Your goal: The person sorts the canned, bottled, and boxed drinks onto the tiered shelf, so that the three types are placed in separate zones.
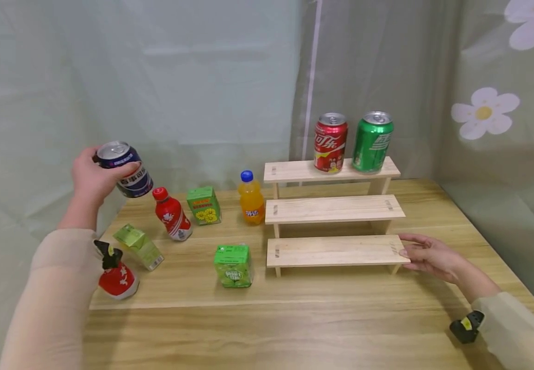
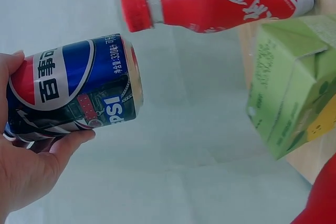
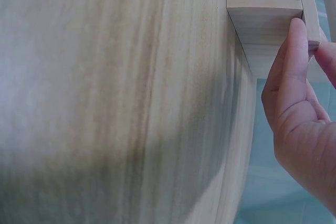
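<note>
A blue Pepsi can (image 1: pixel 133 177) is raised above the table's far left, gripped around its side by my left hand (image 1: pixel 92 177). In the left wrist view the can (image 2: pixel 79 85) lies across the picture, its base clear of everything. My right hand (image 1: pixel 433 257) pinches the right end of the lowest board of a three-step wooden shelf (image 1: pixel 336 252); the right wrist view shows fingers (image 3: pixel 294 72) under the board and the thumb on top. A red cola can (image 1: pixel 330 144) and a green can (image 1: pixel 372 143) stand on the top step.
Left of the shelf stand an orange soda bottle (image 1: pixel 251 200), a green drink carton (image 1: pixel 233 267) and another carton (image 1: pixel 204 206). A red bottle (image 1: pixel 173 216), a light green carton (image 1: pixel 139 246) and a second red bottle (image 1: pixel 120 280), partly behind the left wrist, are farther left on the wooden table (image 1: pixel 258 334).
</note>
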Tool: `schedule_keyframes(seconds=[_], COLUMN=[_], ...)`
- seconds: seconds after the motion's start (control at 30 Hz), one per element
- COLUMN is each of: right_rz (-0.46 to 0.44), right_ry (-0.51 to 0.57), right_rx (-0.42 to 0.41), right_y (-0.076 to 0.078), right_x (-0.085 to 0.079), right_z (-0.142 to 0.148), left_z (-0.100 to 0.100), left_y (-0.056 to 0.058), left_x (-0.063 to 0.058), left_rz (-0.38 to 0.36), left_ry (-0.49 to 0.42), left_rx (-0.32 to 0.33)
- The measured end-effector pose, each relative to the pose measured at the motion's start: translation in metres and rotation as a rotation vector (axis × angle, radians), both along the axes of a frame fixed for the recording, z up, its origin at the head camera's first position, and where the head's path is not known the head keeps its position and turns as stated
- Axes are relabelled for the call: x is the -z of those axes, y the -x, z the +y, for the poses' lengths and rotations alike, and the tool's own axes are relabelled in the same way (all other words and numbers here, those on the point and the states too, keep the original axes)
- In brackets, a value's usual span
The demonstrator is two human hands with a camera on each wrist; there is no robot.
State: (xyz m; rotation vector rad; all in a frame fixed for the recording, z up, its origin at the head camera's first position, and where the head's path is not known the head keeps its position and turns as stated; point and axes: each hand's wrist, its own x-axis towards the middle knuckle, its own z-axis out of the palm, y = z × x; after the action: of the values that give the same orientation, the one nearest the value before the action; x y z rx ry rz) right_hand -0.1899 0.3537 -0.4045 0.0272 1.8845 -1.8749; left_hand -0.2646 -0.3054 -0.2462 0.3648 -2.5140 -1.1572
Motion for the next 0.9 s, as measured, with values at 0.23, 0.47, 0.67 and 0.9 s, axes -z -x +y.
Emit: schedule_keyframes(seconds=[0.23,0.47,0.67,0.9], right_rz=[-0.001,0.007,0.001,-0.006], right_ry=[0.002,-0.003,0.013,0.009], right_rx=[-0.004,-0.016,-0.007,0.0], right_y=[0.001,0.002,0.002,0.001], right_x=[0.001,0.002,0.002,0.001], right_z=[0.002,0.001,0.001,0.001], left_z=[0.009,0.034,0.057,0.083], left_y=[-0.003,-0.007,-0.008,-0.008], left_x=[-0.012,-0.024,-0.032,-0.04], left_rz=[0.023,0.047,0.054,0.057], left_ry=[0.048,0.053,0.049,0.03], left_rx=[0.01,0.051,0.097,0.166])
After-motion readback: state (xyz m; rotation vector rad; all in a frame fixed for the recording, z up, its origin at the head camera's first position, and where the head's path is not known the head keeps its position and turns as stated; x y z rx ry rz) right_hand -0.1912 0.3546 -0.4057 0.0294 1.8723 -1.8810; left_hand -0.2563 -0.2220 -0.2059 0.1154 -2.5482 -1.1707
